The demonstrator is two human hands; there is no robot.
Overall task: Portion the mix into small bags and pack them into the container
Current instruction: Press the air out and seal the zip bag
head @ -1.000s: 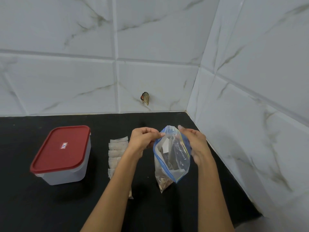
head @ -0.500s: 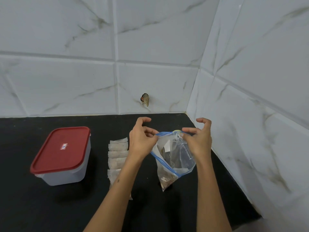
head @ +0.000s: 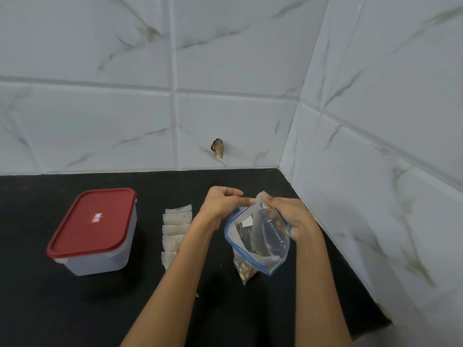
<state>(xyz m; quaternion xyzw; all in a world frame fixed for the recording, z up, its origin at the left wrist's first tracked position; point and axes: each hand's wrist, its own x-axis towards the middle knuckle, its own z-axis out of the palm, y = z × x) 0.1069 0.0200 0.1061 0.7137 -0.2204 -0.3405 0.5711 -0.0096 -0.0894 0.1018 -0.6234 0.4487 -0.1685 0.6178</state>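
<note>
Two hands meet at the top of a clear zip bag (head: 269,236) held up over the black counter (head: 37,309). We note the left hand (head: 220,204) has its fingers curled, pinching the bag's upper edge; the right hand (head: 294,217) grips the same top edge from the other side, fingers wrapped over the plastic. The bag's blue-edged mouth gapes open toward us. Brown mix (head: 246,269) sits in the bag's bottom corner, which hangs just above or on the counter; we cannot tell which. Some darker and white contents show through the plastic higher up, too unclear to identify.

Taking the zip bag as our landmark: just to its left, partly hidden behind the left forearm, lies a row of small bags (head: 176,229), flat on the counter and overlapping one another. Farther left of the zip bag, well apart from it, stands a translucent container (head: 100,261) with its red lid (head: 91,224) on; a small label sits on the lid. Behind the zip bag, on the tiled wall (head: 100,121), a small brownish object (head: 217,148) is fixed just above the counter line.
</note>
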